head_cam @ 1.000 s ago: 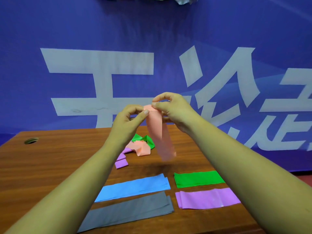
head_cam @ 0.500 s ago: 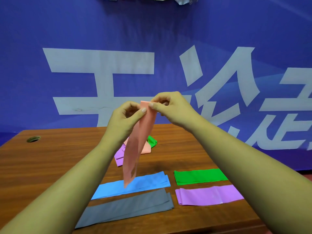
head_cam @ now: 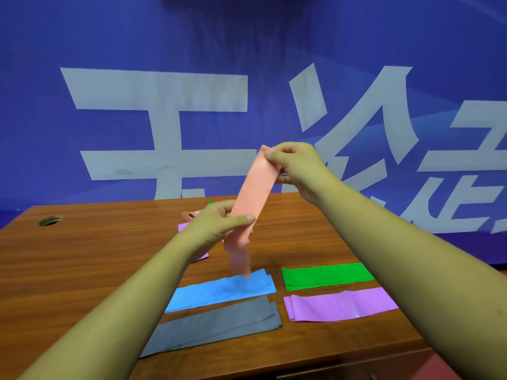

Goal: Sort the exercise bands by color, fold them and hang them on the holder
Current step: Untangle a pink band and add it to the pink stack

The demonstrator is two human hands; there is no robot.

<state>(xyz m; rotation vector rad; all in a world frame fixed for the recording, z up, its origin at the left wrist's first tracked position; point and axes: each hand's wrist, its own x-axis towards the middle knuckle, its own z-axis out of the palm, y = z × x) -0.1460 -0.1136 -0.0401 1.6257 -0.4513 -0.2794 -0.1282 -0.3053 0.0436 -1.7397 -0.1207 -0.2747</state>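
Salmon band [head_cam: 256,187] slants in mid-air over the wooden table [head_cam: 82,256]. The right hand [head_cam: 299,165] pinches its top end and the left hand [head_cam: 216,226] pinches it lower down, tail dangling. Folded flat below are the blue band [head_cam: 222,289], grey band [head_cam: 214,327], green band [head_cam: 326,275] and purple band [head_cam: 340,304]. There's a cable hole [head_cam: 50,220] far left, and behind it all a blue banner [head_cam: 164,45] with white characters.

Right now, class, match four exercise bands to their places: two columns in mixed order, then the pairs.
1 salmon band
2 grey band
3 green band
4 folded purple band

A flat, beyond the purple one
B held up by left hand and right hand
C flat, nearer than the blue band
D flat, nearer than the green one

Pairs: 1-B, 2-C, 3-A, 4-D
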